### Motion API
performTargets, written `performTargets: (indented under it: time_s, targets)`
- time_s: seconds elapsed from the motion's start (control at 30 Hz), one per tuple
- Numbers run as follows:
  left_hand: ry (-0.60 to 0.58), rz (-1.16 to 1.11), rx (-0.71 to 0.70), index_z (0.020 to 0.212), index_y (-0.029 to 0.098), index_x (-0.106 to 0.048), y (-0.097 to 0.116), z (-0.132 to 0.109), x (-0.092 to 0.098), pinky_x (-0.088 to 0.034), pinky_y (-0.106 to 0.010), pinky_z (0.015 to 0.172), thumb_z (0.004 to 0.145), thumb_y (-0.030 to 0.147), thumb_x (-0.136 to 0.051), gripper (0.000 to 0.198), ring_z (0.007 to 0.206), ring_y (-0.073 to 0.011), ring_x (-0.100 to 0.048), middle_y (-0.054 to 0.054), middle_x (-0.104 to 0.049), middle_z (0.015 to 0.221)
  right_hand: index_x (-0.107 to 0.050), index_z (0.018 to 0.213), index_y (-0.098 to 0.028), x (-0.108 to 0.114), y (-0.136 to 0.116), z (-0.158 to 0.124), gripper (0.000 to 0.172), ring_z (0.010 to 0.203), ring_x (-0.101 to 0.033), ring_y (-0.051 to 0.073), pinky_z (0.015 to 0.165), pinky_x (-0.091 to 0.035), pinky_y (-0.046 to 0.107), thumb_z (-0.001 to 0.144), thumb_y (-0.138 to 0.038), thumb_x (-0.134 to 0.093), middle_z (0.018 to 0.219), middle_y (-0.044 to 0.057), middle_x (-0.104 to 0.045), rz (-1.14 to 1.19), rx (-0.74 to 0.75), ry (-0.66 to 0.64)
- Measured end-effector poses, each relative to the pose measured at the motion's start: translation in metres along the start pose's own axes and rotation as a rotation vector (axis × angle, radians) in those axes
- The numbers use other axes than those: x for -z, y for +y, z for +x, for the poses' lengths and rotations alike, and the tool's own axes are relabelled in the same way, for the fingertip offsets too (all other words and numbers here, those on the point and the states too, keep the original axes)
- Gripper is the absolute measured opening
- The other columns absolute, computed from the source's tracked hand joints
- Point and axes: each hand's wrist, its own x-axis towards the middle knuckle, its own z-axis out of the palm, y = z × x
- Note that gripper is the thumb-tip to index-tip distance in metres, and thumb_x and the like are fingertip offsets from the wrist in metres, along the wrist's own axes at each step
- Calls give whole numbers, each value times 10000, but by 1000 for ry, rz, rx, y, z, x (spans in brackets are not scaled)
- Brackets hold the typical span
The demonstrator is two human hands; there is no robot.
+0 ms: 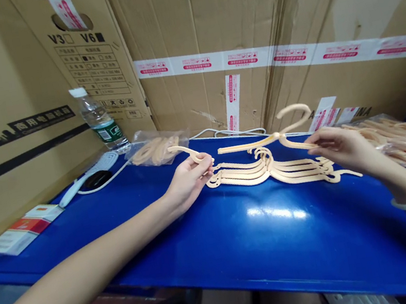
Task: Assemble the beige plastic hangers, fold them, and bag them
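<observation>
Between finger and thumb, my left hand (191, 177) grips a curved beige hanger arm piece (182, 149), its thin end pointing up and left. My right hand (343, 147) is closed on one end of a beige plastic hanger (277, 136), held up with its hook on top and its other end reaching left toward my left hand. A gap separates that end from the piece. Just below, several similar hangers (249, 178) lie side by side on the blue table (211, 245), hooks pointing away from me.
Bagged beige parts (155, 150) lie at the back left, and more bagged parts (400, 135) at the right. A water bottle (101, 122), a white brush-like item (85, 175), a dark oval object (98, 179) and a small carton (23, 228) stand or lie left. Cardboard boxes (179, 14) wall the back.
</observation>
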Motion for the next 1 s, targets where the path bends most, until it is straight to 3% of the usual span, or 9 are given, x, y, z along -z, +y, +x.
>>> performTargets:
  time_s: [0.13,0.27,0.4,1.0]
  targets:
    - [-68,-50,38,791,134,-634,-2,-1,0,-506,-244,752,752,152,-846,217,750,-102,-589,-10,-633,826,-694,909,-188,1,-2,0,338,789,-688,247,710,-553,340,878,-524,-707,874,99,-724,50,9,-90]
    - [-145,-101,133,792,136,-632,-2,-2,-1,-540,-305,852,760,141,-846,215,850,-134,-644,-46,-673,976,-695,902,-178,0,-2,0,348,798,-683,242,740,-545,346,892,-527,-690,875,105,-723,30,12,-93]
    - [-211,-95,172,795,141,-635,-3,-1,2,-546,-288,828,760,184,-859,231,884,-166,-670,-52,-669,902,-695,902,-177,0,-1,0,364,809,-685,249,760,-548,359,877,-540,-697,870,106,-724,27,-11,-86]
    - [-262,-73,165,847,163,-630,-1,-3,3,-543,-288,806,788,224,-836,223,787,-125,-622,-19,-625,866,-719,915,-199,-3,7,-1,257,835,-696,251,775,-570,368,906,-455,-689,939,98,-720,24,72,-47]
